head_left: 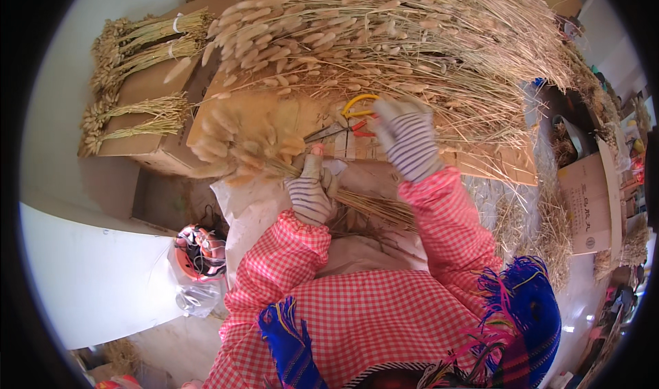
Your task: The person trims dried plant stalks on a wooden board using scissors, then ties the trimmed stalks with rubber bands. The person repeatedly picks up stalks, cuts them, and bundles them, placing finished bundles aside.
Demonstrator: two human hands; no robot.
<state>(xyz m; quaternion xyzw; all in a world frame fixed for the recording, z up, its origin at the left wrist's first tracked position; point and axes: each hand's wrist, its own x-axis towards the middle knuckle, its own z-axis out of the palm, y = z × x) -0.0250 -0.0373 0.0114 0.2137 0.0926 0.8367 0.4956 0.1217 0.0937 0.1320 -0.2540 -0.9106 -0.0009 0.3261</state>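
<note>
Orange tub (181, 261) of clutter (209, 249), left hand (310, 193) round grass bunch (272, 163)

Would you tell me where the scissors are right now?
In the head view, the scissors are just above centre, immediately left of the right hand.

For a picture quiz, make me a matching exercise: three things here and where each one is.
1. yellow-and-red-handled metal scissors
2. fluffy tan bunch of dried grass
3. white-banded tan grass bundles

A. on a brown cardboard box
B. at the striped-gloved right hand
C. in the striped-gloved left hand

Pairs: 1-B, 2-C, 3-A
</note>
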